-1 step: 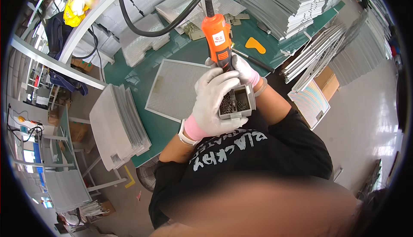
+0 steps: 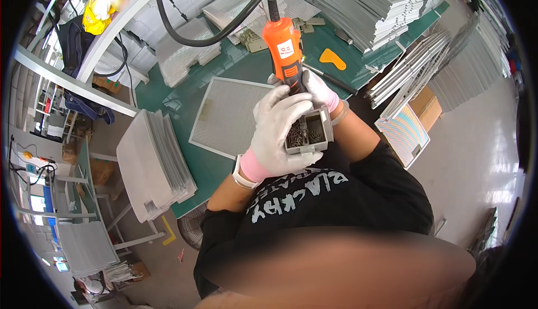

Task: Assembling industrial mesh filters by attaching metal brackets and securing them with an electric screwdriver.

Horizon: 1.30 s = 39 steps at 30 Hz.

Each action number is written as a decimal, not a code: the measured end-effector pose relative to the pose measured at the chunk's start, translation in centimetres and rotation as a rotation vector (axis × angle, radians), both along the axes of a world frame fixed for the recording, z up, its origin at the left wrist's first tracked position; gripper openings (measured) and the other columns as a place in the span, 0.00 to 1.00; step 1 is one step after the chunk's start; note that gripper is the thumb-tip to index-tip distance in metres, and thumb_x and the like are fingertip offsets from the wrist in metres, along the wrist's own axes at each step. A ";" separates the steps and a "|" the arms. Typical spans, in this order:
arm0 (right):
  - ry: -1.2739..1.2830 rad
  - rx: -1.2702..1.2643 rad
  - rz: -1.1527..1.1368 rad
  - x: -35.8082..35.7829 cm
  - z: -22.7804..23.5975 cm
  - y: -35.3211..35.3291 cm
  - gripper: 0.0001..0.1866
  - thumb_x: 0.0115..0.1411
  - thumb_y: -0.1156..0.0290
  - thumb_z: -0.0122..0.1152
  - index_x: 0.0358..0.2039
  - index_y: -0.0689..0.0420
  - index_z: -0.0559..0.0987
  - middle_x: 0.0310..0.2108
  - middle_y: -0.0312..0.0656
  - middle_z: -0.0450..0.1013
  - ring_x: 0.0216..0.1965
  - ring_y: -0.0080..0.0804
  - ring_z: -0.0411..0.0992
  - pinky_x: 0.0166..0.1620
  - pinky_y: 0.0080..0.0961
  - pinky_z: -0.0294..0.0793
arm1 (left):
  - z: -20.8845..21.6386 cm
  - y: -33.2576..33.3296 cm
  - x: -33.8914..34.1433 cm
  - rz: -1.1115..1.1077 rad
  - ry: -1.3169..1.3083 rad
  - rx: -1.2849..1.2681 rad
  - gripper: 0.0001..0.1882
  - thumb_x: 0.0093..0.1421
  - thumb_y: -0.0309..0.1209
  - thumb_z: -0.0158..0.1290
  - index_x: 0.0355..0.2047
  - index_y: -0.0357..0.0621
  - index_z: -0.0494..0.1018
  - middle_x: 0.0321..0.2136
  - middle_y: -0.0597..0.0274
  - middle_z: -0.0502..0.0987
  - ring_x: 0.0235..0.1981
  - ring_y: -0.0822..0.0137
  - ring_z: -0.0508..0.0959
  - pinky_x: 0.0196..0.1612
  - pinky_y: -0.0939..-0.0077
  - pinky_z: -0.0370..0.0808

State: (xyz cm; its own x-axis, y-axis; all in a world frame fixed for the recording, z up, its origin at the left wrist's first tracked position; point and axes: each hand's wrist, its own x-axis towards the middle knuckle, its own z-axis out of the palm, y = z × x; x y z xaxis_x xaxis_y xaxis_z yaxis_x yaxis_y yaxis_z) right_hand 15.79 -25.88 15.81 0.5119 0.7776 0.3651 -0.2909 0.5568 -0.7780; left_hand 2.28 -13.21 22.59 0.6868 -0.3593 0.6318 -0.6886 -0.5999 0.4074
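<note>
An orange electric screwdriver stands nearly upright before me, its dark lower end down between my hands. My right hand, in a white glove with a pink cuff, closes round that lower end from the right; some of its fingers are behind the tool. My left hand, gloved likewise, grips a small grey box of screws from the left. Its thumb lies along the box's near wall, and its fingers reach over the far side to the screwdriver. Inside the divided box are many small screws. The driver's tip is hidden.
A flat grey mesh panel lies on the green table. Panel stacks stand at left and far right. A black cable loops overhead. A yellow-orange scraper-like piece and a black-handled tool lie nearby.
</note>
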 end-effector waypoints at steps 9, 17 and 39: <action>-0.362 -0.150 -0.195 2.9 -0.5 -3.9 0.34 0.70 0.48 0.46 0.64 0.64 0.64 0.57 0.47 0.69 0.56 0.32 0.69 0.60 0.31 0.67 | -2.1 -0.1 1.4 0.009 -0.156 -0.170 0.42 0.41 0.45 0.67 0.54 0.40 0.66 0.49 0.52 0.72 0.55 0.46 0.66 0.62 0.52 0.58; -0.305 -0.544 -0.348 -3.0 3.7 -12.2 0.37 0.70 0.51 0.46 0.68 0.65 0.53 0.33 0.40 0.74 0.33 0.26 0.73 0.41 0.21 0.74 | -2.9 0.2 3.7 0.085 -0.260 -0.234 0.46 0.38 0.41 0.71 0.57 0.39 0.64 0.51 0.52 0.70 0.51 0.46 0.69 0.57 0.51 0.63; -0.048 -1.083 0.015 -4.5 10.2 -7.4 0.39 0.54 0.71 0.64 0.64 0.61 0.57 0.36 0.40 0.74 0.32 0.22 0.74 0.33 0.21 0.75 | -4.9 -2.9 2.7 0.076 -0.174 -0.210 0.48 0.41 0.35 0.70 0.59 0.36 0.58 0.51 0.45 0.66 0.53 0.44 0.69 0.57 0.48 0.64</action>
